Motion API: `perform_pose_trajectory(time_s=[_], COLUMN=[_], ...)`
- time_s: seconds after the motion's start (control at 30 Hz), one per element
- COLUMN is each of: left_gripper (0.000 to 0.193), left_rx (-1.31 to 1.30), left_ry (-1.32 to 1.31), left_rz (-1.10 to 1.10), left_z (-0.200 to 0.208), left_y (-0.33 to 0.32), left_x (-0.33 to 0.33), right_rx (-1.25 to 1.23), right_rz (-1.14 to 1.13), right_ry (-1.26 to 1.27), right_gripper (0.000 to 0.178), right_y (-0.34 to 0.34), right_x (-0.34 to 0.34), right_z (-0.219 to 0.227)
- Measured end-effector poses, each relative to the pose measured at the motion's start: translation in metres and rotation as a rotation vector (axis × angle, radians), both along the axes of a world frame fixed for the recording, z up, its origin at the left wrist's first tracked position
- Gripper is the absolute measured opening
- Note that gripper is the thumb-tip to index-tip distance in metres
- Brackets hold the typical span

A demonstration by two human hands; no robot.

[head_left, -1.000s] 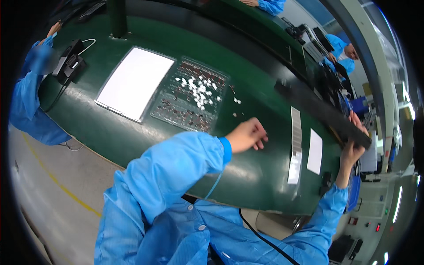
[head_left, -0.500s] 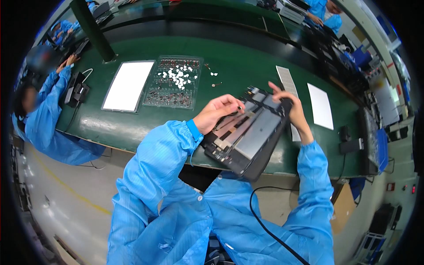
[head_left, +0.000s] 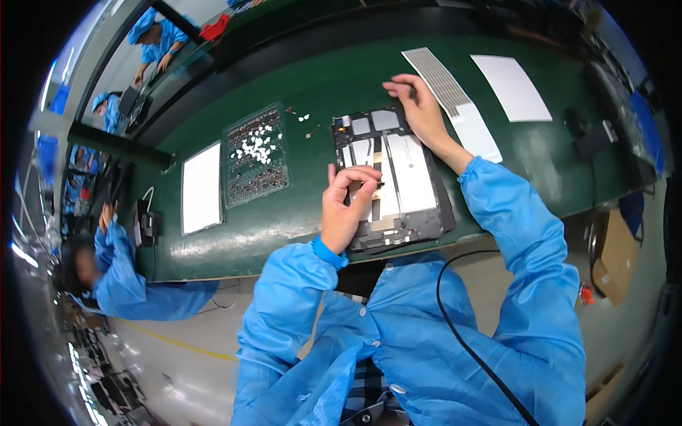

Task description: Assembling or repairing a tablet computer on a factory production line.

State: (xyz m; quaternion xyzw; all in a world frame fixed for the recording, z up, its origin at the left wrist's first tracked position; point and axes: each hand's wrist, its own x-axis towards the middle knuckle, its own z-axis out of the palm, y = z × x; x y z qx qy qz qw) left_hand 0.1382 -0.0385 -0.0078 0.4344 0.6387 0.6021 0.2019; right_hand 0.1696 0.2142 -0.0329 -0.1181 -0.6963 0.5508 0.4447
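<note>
I am watching a long, dark-green tabletop [head_left: 309, 170], and the main change is happening at its near edge: the flat, black, rectangular device with silver-white inner panels [head_left: 412, 181], tilted between the hands half a second ago, is now lying flat. I am judging that this is giving the work a steadier base, with the opened inside facing up. The device is showing a broad pale panel on its right, narrower ones on its left, dark strips between them and black borders at both ends.

Farther right, a plain white sheet [head_left: 511, 89] is lying beyond a long, grey-patterned strip sheet [head_left: 459, 108]. At left, a clear plastic tray [head_left: 283, 183] is holding small dark parts.

The right hand [head_left: 423, 113] is reaching past the device's far right corner, fingers loosely bent; a dark spot is showing among them, and I cannot tell whether it is gripped. The left hand [head_left: 344, 209] is curling its fingers toward its thumb over the device's left side; I cannot tell whether they are pinching anything. Smallest, white bits [head_left: 257, 147] are lying scattered over the tray.
</note>
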Motion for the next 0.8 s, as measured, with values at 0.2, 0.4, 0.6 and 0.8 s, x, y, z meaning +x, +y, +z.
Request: perform_pose_trajectory(time_s=[0.2,0.4,0.6,0.8], left_gripper=[0.007,0.013,0.011,0.009], left_rx=[-0.034,-0.079,-0.163,-0.143], left_ry=[0.336,0.421,0.470,0.607], left_rz=[0.014,-0.091,-0.029,0.001], left_z=[0.050,0.045,0.020,0.021], left_y=[0.022,0.100,0.115,0.115], left_x=[-0.011,-0.050,-0.053,-0.040], right_rx=[0.117,0.296,0.489,0.456], right_rz=[0.050,0.069,0.076,0.293], right_ry=[-0.060,-0.199,-0.282,-0.504], right_gripper=[0.018,0.020,0.036,0.054], right_y=[0.020,0.038,0.038,0.040], right_x=[0.020,0.045,0.039,0.046], right_z=[0.024,0.045,0.023,0.018])
